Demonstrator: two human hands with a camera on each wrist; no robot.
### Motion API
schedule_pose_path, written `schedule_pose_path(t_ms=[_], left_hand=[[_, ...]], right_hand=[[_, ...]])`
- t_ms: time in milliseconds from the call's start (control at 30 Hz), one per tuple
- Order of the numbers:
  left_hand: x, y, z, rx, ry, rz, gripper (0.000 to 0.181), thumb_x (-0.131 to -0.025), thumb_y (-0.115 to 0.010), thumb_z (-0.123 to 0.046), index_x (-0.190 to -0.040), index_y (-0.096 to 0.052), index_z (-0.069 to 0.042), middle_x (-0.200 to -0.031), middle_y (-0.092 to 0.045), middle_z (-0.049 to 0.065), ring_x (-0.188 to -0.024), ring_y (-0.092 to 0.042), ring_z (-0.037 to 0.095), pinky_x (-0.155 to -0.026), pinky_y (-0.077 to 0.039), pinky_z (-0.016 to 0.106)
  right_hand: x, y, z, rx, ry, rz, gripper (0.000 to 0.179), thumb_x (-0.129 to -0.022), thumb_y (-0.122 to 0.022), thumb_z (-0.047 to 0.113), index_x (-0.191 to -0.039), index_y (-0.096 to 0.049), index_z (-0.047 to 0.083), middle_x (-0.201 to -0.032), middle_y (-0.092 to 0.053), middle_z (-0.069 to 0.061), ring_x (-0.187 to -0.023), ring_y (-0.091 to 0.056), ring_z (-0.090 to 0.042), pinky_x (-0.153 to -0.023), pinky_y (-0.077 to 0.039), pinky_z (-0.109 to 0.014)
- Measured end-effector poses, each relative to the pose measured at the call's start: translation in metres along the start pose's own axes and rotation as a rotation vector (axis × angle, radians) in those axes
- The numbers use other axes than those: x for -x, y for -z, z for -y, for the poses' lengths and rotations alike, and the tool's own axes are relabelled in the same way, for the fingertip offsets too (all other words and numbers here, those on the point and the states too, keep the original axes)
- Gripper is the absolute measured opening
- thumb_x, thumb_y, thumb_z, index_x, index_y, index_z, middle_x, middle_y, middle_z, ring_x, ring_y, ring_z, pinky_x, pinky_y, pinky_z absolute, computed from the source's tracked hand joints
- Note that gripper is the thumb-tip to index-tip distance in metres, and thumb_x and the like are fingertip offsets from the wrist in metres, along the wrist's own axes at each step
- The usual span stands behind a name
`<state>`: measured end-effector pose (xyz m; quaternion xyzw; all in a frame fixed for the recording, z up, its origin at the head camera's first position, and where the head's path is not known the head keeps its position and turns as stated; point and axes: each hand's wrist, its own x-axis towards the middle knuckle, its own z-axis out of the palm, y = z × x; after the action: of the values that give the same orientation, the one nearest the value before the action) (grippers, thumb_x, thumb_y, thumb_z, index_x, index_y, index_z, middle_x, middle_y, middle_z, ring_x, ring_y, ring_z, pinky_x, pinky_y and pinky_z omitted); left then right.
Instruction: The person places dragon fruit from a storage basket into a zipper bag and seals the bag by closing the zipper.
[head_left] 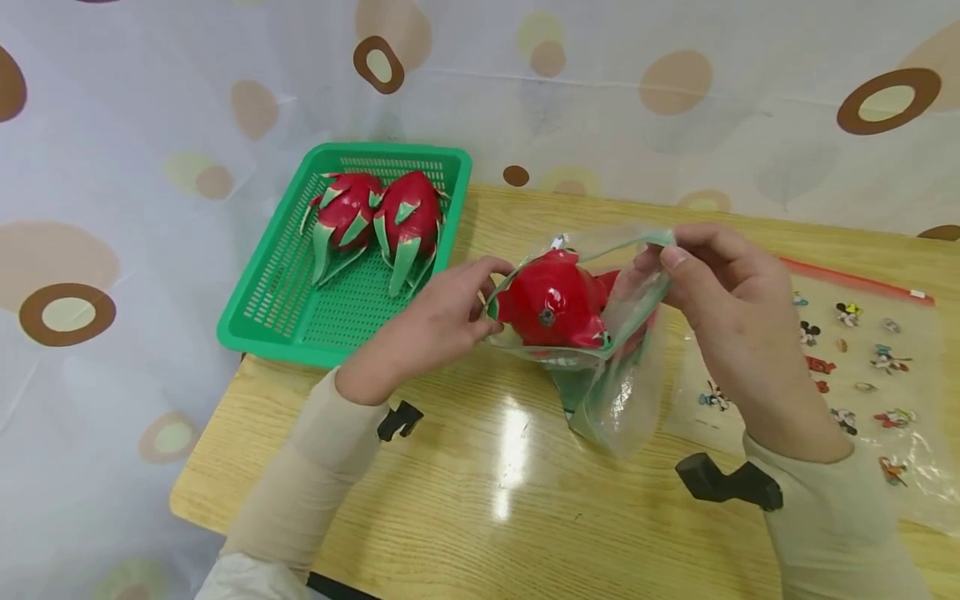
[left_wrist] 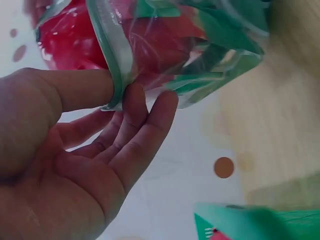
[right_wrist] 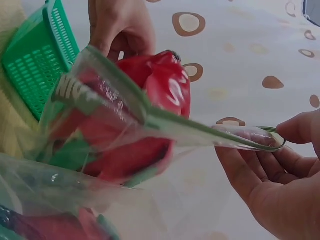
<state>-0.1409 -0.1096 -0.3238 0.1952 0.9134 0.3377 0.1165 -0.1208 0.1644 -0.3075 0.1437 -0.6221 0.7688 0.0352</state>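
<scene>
A shiny red dragon fruit [head_left: 551,300] with green-tipped scales sits in the mouth of a clear zip bag [head_left: 618,408], its rounded end showing at the opening. My left hand [head_left: 431,325] pinches the bag's left rim; in the left wrist view the thumb [left_wrist: 85,87] lies inside the green-edged lip and fingers outside. On the other side, my right hand [head_left: 738,308] pinches the rim between thumb and fingers, drawing the mouth wide. Through the plastic, the right wrist view shows the fruit's red body and green scales [right_wrist: 77,152].
Two more dragon fruits [head_left: 408,217] lie in a green plastic basket [head_left: 258,342] at the table's back left. Under my right forearm, a flat clear bag with cartoon prints and a red zip strip [head_left: 855,279] lies on the wooden table [head_left: 450,500]. A patterned curtain [head_left: 480,92] hangs behind.
</scene>
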Motion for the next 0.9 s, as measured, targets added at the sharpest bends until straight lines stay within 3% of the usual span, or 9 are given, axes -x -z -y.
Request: schedule_pose_path(t_ms=[100,233,367,467,633,733,900], left_hand=[[0.008,0.011,-0.008,0.007,-0.006,-0.008,0.053,-0.092,-0.062,-0.002,-0.142,-0.046,-0.008,-0.112,-0.058,0.006,-0.085,-0.060,0.017,-0.070,-0.054,0.026],[0.018,0.023,-0.019,-0.036,-0.045,-0.073,0.045,-0.092,-0.057,0.000,-0.136,-0.054,-0.009,-0.113,-0.057,0.006,-0.080,-0.060,0.016,-0.071,-0.053,0.028],[0.021,0.026,-0.029,-0.060,-0.112,-0.162,0.036,-0.092,-0.054,-0.001,-0.126,-0.062,-0.009,-0.106,-0.061,0.006,-0.076,-0.059,0.014,-0.069,-0.051,0.028],[0.021,0.024,-0.035,-0.002,-0.137,-0.250,0.033,-0.092,-0.054,0.000,-0.123,-0.062,-0.007,-0.101,-0.062,0.006,-0.072,-0.059,0.014,-0.066,-0.051,0.027],[0.022,0.024,-0.040,0.165,-0.096,-0.391,0.032,-0.093,-0.051,0.001,-0.122,-0.060,-0.008,-0.100,-0.060,0.005,-0.070,-0.058,0.014,-0.060,-0.050,0.027],[0.023,0.025,-0.042,0.173,-0.058,-0.378,0.031,-0.093,-0.050,0.000,-0.119,-0.062,-0.009,-0.099,-0.058,0.004,-0.068,-0.060,0.013,-0.060,-0.050,0.029],[0.021,0.025,-0.042,0.144,-0.001,-0.259,0.029,-0.092,-0.048,-0.005,-0.114,-0.065,-0.011,-0.088,-0.056,0.004,-0.062,-0.064,0.015,-0.062,-0.052,0.031]], right_hand=[[-0.001,0.003,0.002,-0.078,0.018,-0.014,0.021,-0.097,-0.058,0.003,-0.114,-0.060,-0.009,-0.103,-0.068,-0.013,-0.095,-0.067,-0.021,-0.086,-0.058,-0.026],[-0.003,0.007,0.002,-0.207,0.041,-0.018,0.020,-0.096,-0.057,-0.003,-0.113,-0.057,-0.014,-0.103,-0.067,-0.016,-0.095,-0.067,-0.024,-0.086,-0.059,-0.029],[-0.003,0.008,0.004,-0.175,0.044,-0.043,0.020,-0.096,-0.058,-0.001,-0.112,-0.059,-0.013,-0.102,-0.067,-0.015,-0.093,-0.067,-0.023,-0.085,-0.059,-0.029],[-0.004,0.008,0.008,-0.138,0.048,-0.077,0.022,-0.096,-0.060,0.002,-0.112,-0.060,-0.012,-0.104,-0.066,-0.015,-0.092,-0.066,-0.022,-0.084,-0.059,-0.028],[-0.007,0.011,0.011,-0.173,0.069,-0.069,0.026,-0.096,-0.059,0.001,-0.114,-0.057,-0.017,-0.106,-0.064,-0.018,-0.091,-0.066,-0.025,-0.083,-0.059,-0.031],[-0.007,0.013,0.012,-0.123,0.079,-0.043,0.024,-0.096,-0.058,0.000,-0.113,-0.058,-0.018,-0.102,-0.067,-0.018,-0.088,-0.068,-0.025,-0.084,-0.059,-0.030],[-0.004,0.015,0.013,-0.028,0.068,-0.020,0.024,-0.096,-0.059,0.002,-0.113,-0.058,-0.015,-0.097,-0.068,-0.016,-0.082,-0.069,-0.024,-0.083,-0.059,-0.027]])
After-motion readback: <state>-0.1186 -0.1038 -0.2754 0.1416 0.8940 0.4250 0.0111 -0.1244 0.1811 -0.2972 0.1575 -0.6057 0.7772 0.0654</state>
